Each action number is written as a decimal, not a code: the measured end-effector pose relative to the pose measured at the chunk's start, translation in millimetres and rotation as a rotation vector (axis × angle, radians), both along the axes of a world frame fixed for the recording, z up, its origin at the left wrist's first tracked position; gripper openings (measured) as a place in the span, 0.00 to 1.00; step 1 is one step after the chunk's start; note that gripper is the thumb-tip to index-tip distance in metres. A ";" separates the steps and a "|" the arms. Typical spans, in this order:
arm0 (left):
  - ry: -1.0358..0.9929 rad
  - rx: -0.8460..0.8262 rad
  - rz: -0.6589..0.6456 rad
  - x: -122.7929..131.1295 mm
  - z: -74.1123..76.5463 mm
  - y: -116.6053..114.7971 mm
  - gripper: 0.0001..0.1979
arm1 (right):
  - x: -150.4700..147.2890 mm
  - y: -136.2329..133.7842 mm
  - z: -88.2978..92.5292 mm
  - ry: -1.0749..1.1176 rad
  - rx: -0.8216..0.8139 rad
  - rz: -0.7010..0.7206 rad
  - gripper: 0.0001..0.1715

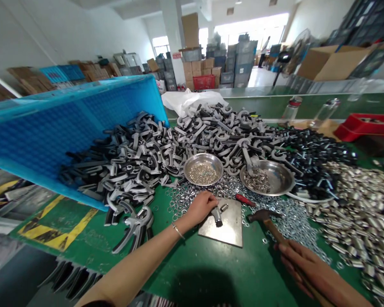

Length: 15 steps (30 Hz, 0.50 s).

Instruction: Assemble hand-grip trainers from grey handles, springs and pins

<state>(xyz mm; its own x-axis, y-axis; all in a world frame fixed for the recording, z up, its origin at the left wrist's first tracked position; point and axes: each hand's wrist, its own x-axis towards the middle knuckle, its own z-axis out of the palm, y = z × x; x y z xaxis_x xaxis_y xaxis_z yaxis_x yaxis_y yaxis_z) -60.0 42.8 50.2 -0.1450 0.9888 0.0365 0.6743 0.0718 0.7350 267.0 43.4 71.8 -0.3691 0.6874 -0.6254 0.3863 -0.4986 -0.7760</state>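
While the left hand [200,208] steadies a small bolted metal fitting [216,214] on a steel plate [228,232], its fingers close around it. The right hand [310,273] clenches a wooden-handled hammer [275,232] just beside the plate, over scattered washers [291,226].

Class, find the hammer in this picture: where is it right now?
In the head view, the hammer is at lower right, gripped in the right hand, with its head just right of the steel plate, above scattered washers.
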 end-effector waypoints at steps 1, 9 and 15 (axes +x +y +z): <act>0.005 -0.007 0.012 -2.0 -3.4 -3.3 0.08 | -7.1 0.1 1.6 0.023 0.000 0.025 0.23; 0.004 -0.033 0.006 -1.7 -5.5 -0.4 0.07 | -41.1 6.8 16.1 0.050 0.277 0.261 0.22; 0.241 0.038 -0.131 -0.6 1.4 -4.4 0.08 | -39.6 26.0 13.5 -0.166 0.541 0.418 0.22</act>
